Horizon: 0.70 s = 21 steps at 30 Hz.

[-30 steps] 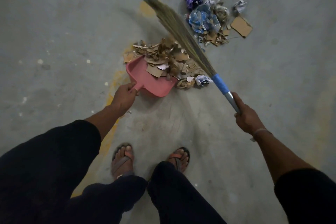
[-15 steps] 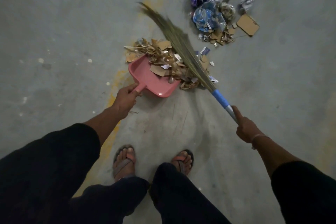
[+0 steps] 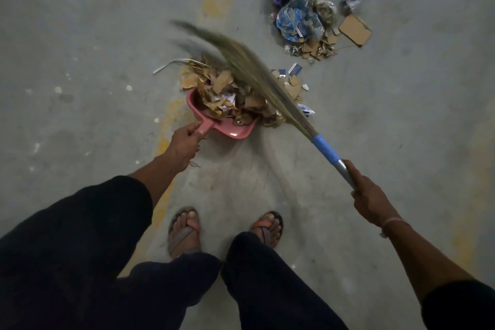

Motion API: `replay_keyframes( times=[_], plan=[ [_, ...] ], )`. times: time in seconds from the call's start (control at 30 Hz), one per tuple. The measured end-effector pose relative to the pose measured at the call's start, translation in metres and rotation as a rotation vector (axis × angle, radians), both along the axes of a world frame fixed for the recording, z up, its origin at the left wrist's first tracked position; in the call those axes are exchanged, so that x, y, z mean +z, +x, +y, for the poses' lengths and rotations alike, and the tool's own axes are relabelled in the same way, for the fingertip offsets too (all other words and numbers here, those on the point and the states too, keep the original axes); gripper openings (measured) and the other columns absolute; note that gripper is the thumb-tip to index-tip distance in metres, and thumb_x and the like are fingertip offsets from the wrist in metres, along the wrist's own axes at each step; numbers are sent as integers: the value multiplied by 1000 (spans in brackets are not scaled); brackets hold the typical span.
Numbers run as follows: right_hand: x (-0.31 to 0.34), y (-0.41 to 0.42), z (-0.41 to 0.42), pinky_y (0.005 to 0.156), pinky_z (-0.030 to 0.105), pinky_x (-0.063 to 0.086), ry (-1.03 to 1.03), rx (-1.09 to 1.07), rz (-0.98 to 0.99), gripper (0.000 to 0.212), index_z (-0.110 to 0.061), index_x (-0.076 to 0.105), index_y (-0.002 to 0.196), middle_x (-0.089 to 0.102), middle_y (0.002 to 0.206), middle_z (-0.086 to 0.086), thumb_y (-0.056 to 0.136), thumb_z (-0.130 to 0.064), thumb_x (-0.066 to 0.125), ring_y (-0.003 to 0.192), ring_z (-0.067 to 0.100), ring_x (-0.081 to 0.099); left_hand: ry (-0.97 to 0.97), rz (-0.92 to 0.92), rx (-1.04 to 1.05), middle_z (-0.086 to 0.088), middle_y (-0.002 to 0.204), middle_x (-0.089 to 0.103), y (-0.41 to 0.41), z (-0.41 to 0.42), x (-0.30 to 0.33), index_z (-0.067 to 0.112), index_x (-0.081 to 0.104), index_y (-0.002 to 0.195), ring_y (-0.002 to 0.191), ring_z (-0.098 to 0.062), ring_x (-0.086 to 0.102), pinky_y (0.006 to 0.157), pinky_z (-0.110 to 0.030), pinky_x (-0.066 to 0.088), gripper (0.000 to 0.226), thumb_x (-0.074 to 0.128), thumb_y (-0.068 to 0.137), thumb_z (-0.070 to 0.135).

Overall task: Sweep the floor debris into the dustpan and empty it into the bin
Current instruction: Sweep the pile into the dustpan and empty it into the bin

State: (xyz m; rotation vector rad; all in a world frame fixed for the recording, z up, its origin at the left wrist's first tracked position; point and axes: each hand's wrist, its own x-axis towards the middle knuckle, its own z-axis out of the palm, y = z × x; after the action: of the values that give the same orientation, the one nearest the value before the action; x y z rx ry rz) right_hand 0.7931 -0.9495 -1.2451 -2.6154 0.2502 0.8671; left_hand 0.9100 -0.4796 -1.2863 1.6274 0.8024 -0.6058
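A pink dustpan (image 3: 235,133) lies on the grey floor, and my left hand (image 3: 184,146) grips its handle. Torn cardboard scraps (image 3: 227,96) are heaped in its mouth and spill over the far edge. My right hand (image 3: 368,199) grips the metal end of a grass broom (image 3: 254,69) with a blue collar. The broom's blurred bristles lie across the heap, pointing up and left. A few cardboard bits and small blue cards (image 3: 290,79) sit on the floor just right of the bristles.
A second debris pile (image 3: 308,27) of purple and blue plastic, crumpled paper and cardboard lies farther off to the upper right, with a flat cardboard piece (image 3: 355,29) at its right side. My sandalled feet (image 3: 184,230) stand below the dustpan. Yellow paint marks streak the concrete.
The broom has swung leftward across the cardboard heap, pushing more scraps into the dustpan. The bristle tips moved lower and left. The dustpan has stayed in place.
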Motion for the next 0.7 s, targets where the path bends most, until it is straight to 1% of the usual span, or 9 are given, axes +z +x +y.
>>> replay_keyframes(
  times=[0.13, 0.23, 0.3, 0.37, 0.4, 0.47, 0.53, 0.63, 0.7],
  plan=[
    [-3, 19, -7, 78, 38, 42, -45, -75, -30, 95, -37, 17, 160, 58, 109, 22, 86, 9, 55, 90, 39, 57, 39, -49, -33, -12, 101, 68, 0, 7, 0, 15, 56, 140, 54, -8, 42, 37, -11, 30, 40, 59, 100, 18],
    [-18, 30, -10, 75, 36, 38, -122, -131, 98, 97, -38, 10, 160, 58, 108, 26, 85, 7, 53, 83, 32, 52, 55, -89, -78, -14, 97, 68, 0, 17, -3, 14, 60, 137, 43, -2, 41, 37, -11, 30, 38, 61, 99, 21],
    [-28, 31, -3, 73, 36, 42, -152, -164, 212, 97, -40, 5, 160, 56, 104, 23, 87, 4, 51, 82, 33, 53, 68, -97, -101, -14, 97, 69, 0, 24, -6, 16, 62, 136, 38, 1, 40, 37, -10, 30, 37, 61, 99, 22],
    [-36, 26, 7, 72, 38, 45, -139, -150, 273, 97, -40, -2, 159, 54, 103, 21, 89, 2, 50, 85, 35, 56, 69, -105, -127, -12, 95, 69, 0, 29, -10, 15, 62, 136, 40, 1, 40, 39, -11, 31, 38, 62, 99, 24],
    [-40, 23, 12, 75, 39, 46, -121, -126, 289, 97, -39, -3, 159, 56, 107, 23, 89, 2, 50, 90, 37, 58, 67, -108, -134, -12, 94, 69, 0, 30, -12, 15, 62, 136, 41, 0, 40, 39, -12, 32, 39, 62, 99, 25],
    [-46, 17, 20, 84, 39, 46, -87, -66, 293, 96, -36, -2, 160, 59, 116, 28, 88, 3, 50, 100, 41, 60, 61, -108, -131, -11, 93, 69, 1, 28, -14, 14, 61, 137, 42, -1, 37, 40, -13, 32, 40, 63, 99, 24],
    [-50, 12, 26, 89, 39, 45, -59, -3, 276, 96, -35, 2, 160, 59, 121, 28, 88, 4, 50, 105, 42, 60, 56, -116, -111, -12, 94, 67, 1, 20, -14, 13, 63, 135, 41, 0, 39, 40, -12, 31, 38, 63, 98, 23],
    [-51, 4, 32, 87, 36, 41, -28, 45, 261, 96, -38, 4, 160, 58, 118, 24, 88, 4, 51, 103, 39, 59, 36, -94, -54, -13, 97, 66, -2, 9, -16, 13, 61, 136, 39, 1, 44, 37, -10, 30, 36, 60, 100, 17],
    [-48, -3, 34, 83, 34, 39, -11, 38, 235, 95, -39, 5, 159, 57, 113, 22, 88, 3, 51, 99, 37, 58, 1, -54, -15, -11, 101, 68, -6, 7, -19, 16, 59, 138, 45, -2, 42, 37, -11, 30, 38, 59, 100, 17]
  ],
)
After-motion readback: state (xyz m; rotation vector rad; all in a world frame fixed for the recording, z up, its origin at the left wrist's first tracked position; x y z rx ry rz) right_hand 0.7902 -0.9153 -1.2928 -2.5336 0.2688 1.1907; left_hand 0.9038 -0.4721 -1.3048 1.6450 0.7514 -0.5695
